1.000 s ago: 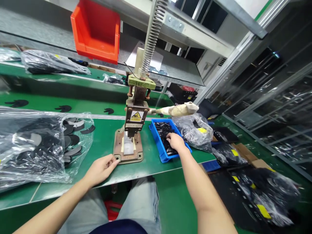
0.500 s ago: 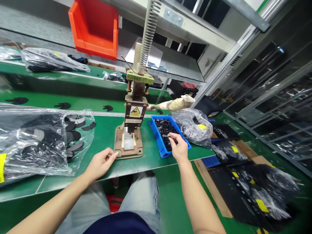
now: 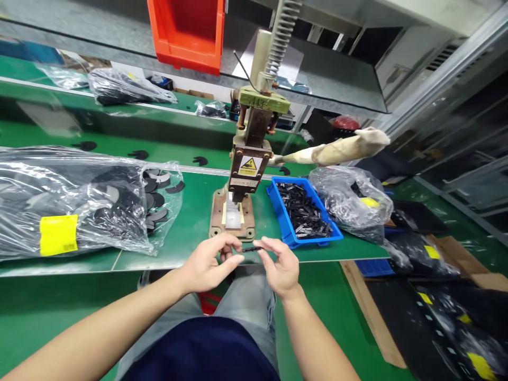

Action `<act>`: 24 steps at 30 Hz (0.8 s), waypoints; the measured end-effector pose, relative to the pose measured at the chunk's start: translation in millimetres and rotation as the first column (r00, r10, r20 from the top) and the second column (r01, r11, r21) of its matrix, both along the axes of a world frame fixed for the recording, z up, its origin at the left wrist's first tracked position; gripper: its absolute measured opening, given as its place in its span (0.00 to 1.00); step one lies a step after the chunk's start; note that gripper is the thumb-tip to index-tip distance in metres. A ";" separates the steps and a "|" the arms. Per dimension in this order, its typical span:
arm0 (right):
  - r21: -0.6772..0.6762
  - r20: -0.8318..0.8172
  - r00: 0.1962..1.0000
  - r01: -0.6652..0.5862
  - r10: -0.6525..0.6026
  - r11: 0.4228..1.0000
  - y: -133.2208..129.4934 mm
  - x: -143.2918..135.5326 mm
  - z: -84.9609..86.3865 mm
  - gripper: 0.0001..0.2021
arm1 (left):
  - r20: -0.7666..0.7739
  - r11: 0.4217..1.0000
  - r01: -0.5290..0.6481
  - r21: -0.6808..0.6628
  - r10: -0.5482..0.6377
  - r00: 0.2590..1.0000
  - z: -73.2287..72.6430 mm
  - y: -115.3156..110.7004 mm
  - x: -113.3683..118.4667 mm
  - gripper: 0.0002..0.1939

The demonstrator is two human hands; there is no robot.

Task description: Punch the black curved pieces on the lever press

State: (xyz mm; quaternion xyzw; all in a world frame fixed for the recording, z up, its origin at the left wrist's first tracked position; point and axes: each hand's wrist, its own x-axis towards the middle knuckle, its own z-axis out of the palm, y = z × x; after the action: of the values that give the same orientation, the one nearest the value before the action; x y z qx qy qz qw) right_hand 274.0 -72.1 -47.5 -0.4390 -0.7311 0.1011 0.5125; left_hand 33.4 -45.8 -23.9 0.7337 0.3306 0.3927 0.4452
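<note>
Desk (image 3: 193, 214) bare just left of lever press (image 3: 251, 151); at front edge, left hand (image 3: 212, 264) and right hand (image 3: 281, 267) grips clamp slim black strip (image 3: 251, 249).

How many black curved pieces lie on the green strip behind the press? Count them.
4: two pieces behind the plastic bag, one left of the press, one behind the blue bin; the press may hide more.

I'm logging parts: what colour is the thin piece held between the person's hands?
It looks black; the thin piece shows best in the head view.
</note>
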 end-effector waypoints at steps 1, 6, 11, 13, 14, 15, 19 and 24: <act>0.002 0.005 1.000 -0.011 0.011 1.000 0.3 -1.4 0.2 0.23 | 0.023 0.998 0.008 -0.061 -0.007 1.000 0.8 0.7 0.8 0.13; 0.023 0.065 0.991 -0.117 0.115 0.993 4.1 -7.5 7.0 0.25 | 0.278 0.762 0.253 -0.596 -0.100 0.955 1.2 9.8 10.5 0.21; 0.016 0.152 0.953 -0.268 0.262 0.963 10.2 -8.6 18.8 0.27 | 0.434 0.592 0.411 -0.693 -0.112 0.894 -6.0 14.5 14.3 0.26; 0.004 0.188 0.955 -0.234 0.229 0.972 17.6 0.8 29.3 0.26 | 0.418 0.680 0.348 -0.646 -0.066 0.906 -13.3 22.4 10.2 0.26; 0.013 0.182 0.969 -0.173 0.168 0.985 23.5 7.9 37.8 0.25 | 0.392 0.750 0.273 -0.603 -0.020 0.920 -18.1 29.8 6.7 0.26; 0.034 0.152 0.984 -0.096 0.090 0.995 30.9 16.0 49.1 0.24 | 0.354 0.819 0.171 -0.547 0.042 0.934 -23.3 39.7 2.7 0.25; 0.183 -0.154 0.987 0.068 -0.040 0.981 69.5 42.3 121.1 0.26 | 0.066 0.935 -0.268 -0.232 0.290 0.955 -43.7 95.6 -13.7 0.13; 0.321 -0.150 0.962 -0.172 0.229 0.932 106.1 27.3 208.7 0.27 | -0.272 0.944 -0.232 0.235 0.293 0.917 -52.2 146.4 -14.3 0.08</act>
State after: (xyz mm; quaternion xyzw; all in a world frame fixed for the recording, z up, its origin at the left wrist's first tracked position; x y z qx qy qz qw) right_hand 301.3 34.1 161.2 -0.2662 -0.7283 0.0794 0.6264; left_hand 19.1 100.6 -76.1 0.7743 0.4501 0.3629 0.2571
